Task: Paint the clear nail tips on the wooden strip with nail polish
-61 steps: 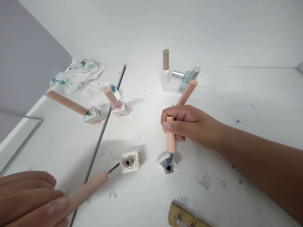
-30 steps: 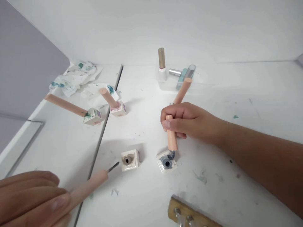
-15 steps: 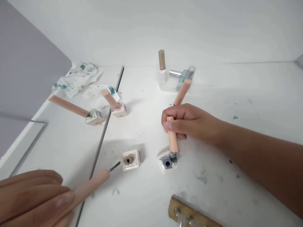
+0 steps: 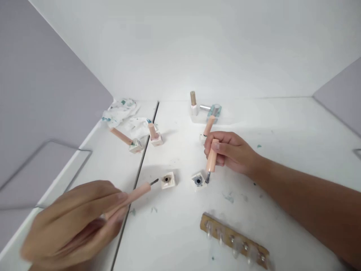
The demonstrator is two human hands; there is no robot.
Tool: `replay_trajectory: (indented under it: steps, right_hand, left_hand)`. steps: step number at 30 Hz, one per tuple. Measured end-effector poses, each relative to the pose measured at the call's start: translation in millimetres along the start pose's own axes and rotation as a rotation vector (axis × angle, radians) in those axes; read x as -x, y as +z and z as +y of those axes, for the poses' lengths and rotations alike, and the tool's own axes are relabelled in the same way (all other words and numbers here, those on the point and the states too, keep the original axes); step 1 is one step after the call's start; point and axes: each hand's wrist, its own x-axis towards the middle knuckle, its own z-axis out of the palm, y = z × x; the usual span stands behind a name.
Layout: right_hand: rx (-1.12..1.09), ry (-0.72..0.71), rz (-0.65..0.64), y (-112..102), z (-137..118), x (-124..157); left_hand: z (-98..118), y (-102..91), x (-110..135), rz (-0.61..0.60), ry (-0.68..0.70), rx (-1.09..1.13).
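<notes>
My left hand, at lower left, is closed around a pale pink nail polish brush. Its dark tip points at an uncapped square white bottle with a brownish neck, a short gap away. In my right hand is a second pink-handled nail polish brush, held between thumb and fingers. Grey polish coats its bristles, which hang at the right edge of another uncapped white bottle with a grey-smeared neck. Whether they touch the bottle I cannot tell.
A wooden strip holding several clear nail tips lies in front. Capped pink-topped bottles stand behind at left, near stained tissues. A clear tray at the back holds more polish bottles. A dark seam crosses the table.
The view has shifted, showing more of the wall and the nail tip strip. My right hand's brush tip has come clearer of its bottle's neck. Both hands keep their brushes.
</notes>
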Motion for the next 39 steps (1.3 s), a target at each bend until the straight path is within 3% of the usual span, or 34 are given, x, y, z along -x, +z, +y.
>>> replay_trajectory:
  steps: [4,7,10,13,15,16,19,22,24,27,33,39]
  right_hand:
    - [0.083,-0.144,0.035,8,-16,34]
    - [0.248,-0.265,0.051,14,-25,78]
    - [0.536,-0.429,0.008,19,-33,127]
    - [0.795,-0.547,-0.025,22,-41,165]
    - [0.917,-0.600,-0.057,22,-45,179]
    - [0.963,-0.630,-0.070,22,-45,182]
    - [1.046,-0.723,-0.060,19,-43,181]
    - [1.007,-0.775,0.019,15,-35,177]
    - [0.948,-0.754,0.094,13,-28,176]
    - [0.824,-0.631,0.204,11,-19,176]
    - [0.461,-0.154,0.380,11,-9,174]
    - [0.346,-0.006,0.376,12,-8,171]
  left_hand:
    - [-3,3.9,11,0.077,0.128,0.021]
    - [5,13.6,20,0.160,0.116,0.068]
    - [30,17.7,15,0.144,0.155,0.103]
    - [65,17.7,-3,0.027,0.176,0.156]
    - [84,21.1,-15,-0.079,0.196,0.195]
    - [92,24.8,-21,-0.075,0.212,0.210]
    - [100,42.9,-29,-0.004,0.198,0.244]
    - [93,63.9,-27,0.124,0.164,0.331]
    - [84,74.4,-22,0.186,0.118,0.393]
    - [76,81.3,-14,0.182,0.089,0.407]
    - [76,76.8,-15,0.013,0.209,0.225]
    - [82,75.8,-18,-0.126,0.206,0.215]
